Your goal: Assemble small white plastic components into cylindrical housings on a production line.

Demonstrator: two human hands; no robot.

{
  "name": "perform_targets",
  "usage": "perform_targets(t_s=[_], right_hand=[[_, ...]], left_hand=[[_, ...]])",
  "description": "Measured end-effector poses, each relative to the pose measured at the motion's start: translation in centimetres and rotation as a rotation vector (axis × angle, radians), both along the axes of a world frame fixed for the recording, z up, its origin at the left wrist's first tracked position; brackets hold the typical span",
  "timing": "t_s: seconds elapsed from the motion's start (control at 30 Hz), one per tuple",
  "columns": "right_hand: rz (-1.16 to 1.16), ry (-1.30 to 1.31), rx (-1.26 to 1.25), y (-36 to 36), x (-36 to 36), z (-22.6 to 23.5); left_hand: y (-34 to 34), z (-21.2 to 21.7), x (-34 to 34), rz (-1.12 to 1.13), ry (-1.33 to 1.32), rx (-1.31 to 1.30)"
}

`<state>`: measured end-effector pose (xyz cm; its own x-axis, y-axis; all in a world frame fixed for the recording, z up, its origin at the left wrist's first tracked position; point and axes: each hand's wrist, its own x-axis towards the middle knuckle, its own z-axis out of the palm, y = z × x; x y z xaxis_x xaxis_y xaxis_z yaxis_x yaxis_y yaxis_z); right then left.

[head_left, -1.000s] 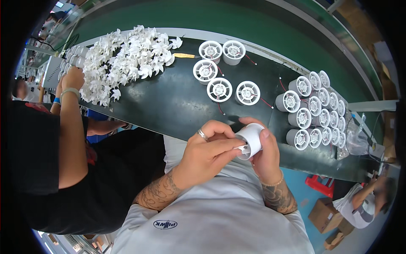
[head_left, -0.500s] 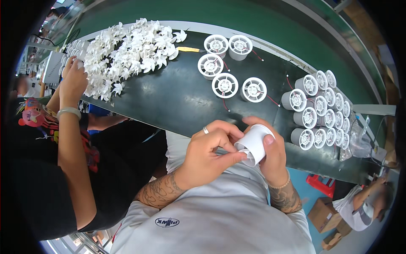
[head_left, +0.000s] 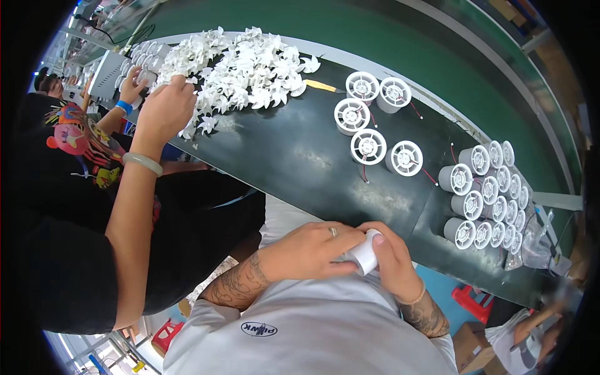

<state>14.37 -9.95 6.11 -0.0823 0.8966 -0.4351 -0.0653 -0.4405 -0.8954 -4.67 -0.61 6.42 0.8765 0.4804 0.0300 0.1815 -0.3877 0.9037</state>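
Note:
Close in front of my shirt I hold a white cylindrical fan housing (head_left: 363, 256) tilted between both hands. My right hand (head_left: 394, 259) is wrapped round its right side, thumb along the wall. My left hand (head_left: 312, 251) is closed against its left side and lower end, with the thumb below and the fingers over the top. The left fingertips are partly hidden and a little blurred, and the inside of the housing does not show. Beyond my hands, on the dark table, stand several similar white fan housings (head_left: 368, 147) with ribbed faces and thin red-and-black leads.
A heap of white fan blades (head_left: 250, 72) covers the table's left part, where a co-worker's hand (head_left: 169, 103) reaches in. A yellow-handled tool (head_left: 322, 85) lies beside it. More finished-looking housings (head_left: 473, 205) stand in rows at right, near a clear plastic bag (head_left: 534, 250).
My hands and the housing have moved lower, nearer my body, and the left fingers have closed further over it. The whole view has shifted. The co-worker's hand has moved onto the blade heap.

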Motion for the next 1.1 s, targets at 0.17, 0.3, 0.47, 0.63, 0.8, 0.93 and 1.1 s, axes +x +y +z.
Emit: perform_targets(t_s=[0.17,0.3,0.47,0.63,0.8,0.93,1.1], right_hand=[[0.139,-0.020,-0.045,0.2,0.5,-0.3],[0.183,0.057,-0.163,0.1,0.5,-0.3],[0.037,0.027,-0.054,-0.4,-0.3,-0.8],[-0.056,-0.209,0.078,-0.2,0.5,0.5],[-0.166,-0.920,0.326,1.0,1.4,1.3],[-0.239,-1.015,0.395,2.1,1.9,-1.5],[-0.275,-1.213,0.563,1.1,3.9,0.0]], left_hand=[[0.4,0.8,-0.9,-0.187,0.106,0.365],[0.6,0.1,-1.3,-0.175,0.010,0.375],[0.0,0.1,0.7,-0.019,-0.073,0.261],[-0.2,-0.6,0.6,0.048,0.089,0.102],[6.6,-3.1,-1.0,0.654,-0.040,0.602],[13.3,-5.3,-2.5,0.949,0.343,1.004],[15.5,-6.6,-2.5,0.920,0.259,1.039]])
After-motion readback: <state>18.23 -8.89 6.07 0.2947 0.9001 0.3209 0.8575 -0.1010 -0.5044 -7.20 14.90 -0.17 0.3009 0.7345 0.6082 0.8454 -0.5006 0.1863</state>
